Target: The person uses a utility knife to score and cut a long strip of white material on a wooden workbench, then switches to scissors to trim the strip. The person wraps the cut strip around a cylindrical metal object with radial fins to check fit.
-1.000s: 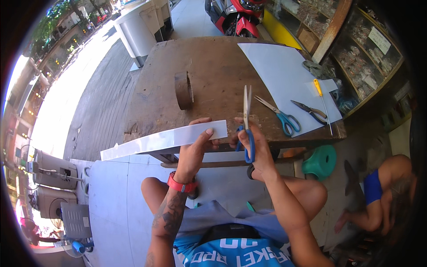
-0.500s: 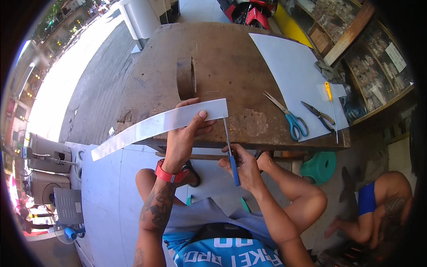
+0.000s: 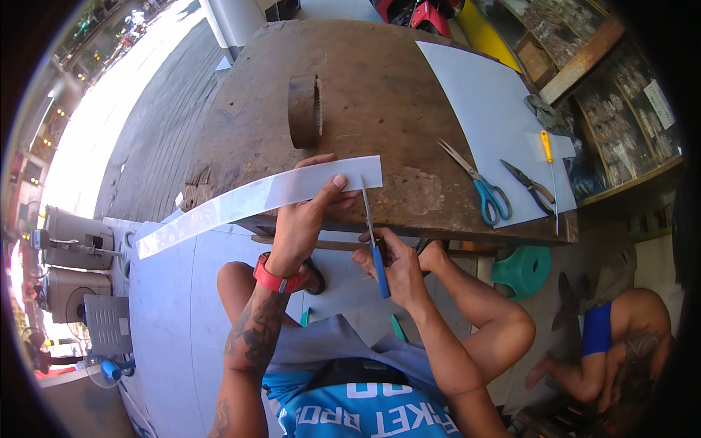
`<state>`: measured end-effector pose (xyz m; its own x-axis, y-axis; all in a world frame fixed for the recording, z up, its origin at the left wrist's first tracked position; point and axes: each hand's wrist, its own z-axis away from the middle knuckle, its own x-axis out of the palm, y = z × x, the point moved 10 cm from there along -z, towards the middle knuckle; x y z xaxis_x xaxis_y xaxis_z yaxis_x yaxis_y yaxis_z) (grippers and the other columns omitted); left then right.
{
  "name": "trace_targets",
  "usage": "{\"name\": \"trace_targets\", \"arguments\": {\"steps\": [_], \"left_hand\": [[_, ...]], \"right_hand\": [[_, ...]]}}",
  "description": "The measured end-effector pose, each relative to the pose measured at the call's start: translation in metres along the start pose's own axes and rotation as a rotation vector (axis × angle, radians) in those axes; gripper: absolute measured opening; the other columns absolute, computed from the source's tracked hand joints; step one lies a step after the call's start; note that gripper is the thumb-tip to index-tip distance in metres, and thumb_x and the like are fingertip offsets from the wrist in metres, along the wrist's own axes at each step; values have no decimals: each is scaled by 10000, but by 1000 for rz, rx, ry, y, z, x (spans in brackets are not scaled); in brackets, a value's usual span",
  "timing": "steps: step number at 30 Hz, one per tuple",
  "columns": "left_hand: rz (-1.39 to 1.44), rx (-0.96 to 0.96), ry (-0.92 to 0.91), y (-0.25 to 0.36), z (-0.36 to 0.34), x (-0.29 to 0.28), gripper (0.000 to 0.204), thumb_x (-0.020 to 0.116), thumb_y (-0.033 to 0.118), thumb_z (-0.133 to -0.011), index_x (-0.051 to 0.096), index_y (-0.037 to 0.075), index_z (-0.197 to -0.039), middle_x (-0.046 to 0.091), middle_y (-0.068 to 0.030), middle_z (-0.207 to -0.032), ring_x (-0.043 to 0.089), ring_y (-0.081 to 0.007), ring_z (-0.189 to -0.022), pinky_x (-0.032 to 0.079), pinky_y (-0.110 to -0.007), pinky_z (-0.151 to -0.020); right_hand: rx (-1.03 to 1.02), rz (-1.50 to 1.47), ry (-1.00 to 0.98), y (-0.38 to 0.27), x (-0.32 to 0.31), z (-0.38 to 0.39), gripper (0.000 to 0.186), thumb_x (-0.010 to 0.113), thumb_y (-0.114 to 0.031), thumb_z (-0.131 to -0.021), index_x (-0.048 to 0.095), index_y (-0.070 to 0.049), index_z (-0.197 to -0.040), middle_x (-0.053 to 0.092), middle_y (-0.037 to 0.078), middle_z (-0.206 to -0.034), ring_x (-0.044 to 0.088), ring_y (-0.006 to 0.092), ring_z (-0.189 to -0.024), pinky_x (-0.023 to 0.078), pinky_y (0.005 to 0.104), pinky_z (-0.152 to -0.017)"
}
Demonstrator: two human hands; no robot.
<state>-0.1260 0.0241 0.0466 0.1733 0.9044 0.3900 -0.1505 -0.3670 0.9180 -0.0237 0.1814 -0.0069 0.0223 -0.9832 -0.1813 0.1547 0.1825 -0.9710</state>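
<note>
In my left hand (image 3: 310, 212) is a long, translucent white strip (image 3: 248, 193), pinched near its right end with the thumb on top and fingers beneath. The strip bends down and away to the left, past the table's near edge. My right hand (image 3: 398, 266) grips blue-handled scissors (image 3: 377, 266), seen nearly edge-on, so the handle loops do not show. Their narrow blade points up and overlaps the strip's lower edge close to its right end. Whether the blades are apart is too fine to see.
A worn wooden table (image 3: 380, 80) bears a curled brown band (image 3: 303, 113), a white sheet (image 3: 482, 102), teal-handled scissors (image 3: 485, 193), pliers (image 3: 529, 186) and a yellow-handled screwdriver (image 3: 548, 150). A green stool (image 3: 522, 274) stands below right. Another person (image 3: 621, 336) crouches at far right.
The scissors have moved up and slightly left, so their tip now overlaps the strip rather than sitting just beside its edge. My left hand still pinches the strip; the whole view has shifted slightly.
</note>
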Motion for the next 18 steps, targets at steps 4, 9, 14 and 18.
{"name": "trace_targets", "arguments": {"steps": [4,9,14,18], "left_hand": [[3,-1,1,-4,1,-1,500,736,139,-1079,525,-35,-1498,713,-217,-1292,795,-260,-1066,681,-339,-924],[1,5,13,-5,3,-2,507,741,140,-1076,524,-39,-1497,711,-219,-1298,793,-264,-1075,677,-341,-935],[12,0,1,-5,4,-2,513,737,139,-1078,515,-44,-1503,709,-223,-1295,791,-260,-1079,677,-333,-935],[7,-1,11,-6,4,-3,515,730,140,-1083,508,-44,-1509,709,-224,-1293,791,-253,-1077,680,-331,-931]], "right_hand": [[2,-48,-8,0,2,-1,463,885,-303,-978,650,-13,-1252,658,-12,-822,584,61,-704,496,241,-619],[43,-46,-5,4,1,-1,507,898,-361,-957,671,-6,-1239,691,18,-831,618,79,-730,513,260,-654],[20,-31,-18,2,4,0,486,876,-353,-983,650,-21,-1255,648,-19,-817,586,57,-699,503,232,-612],[2,-28,-21,2,4,-1,494,870,-370,-986,648,-22,-1257,642,-20,-811,588,57,-701,521,235,-621]]}}
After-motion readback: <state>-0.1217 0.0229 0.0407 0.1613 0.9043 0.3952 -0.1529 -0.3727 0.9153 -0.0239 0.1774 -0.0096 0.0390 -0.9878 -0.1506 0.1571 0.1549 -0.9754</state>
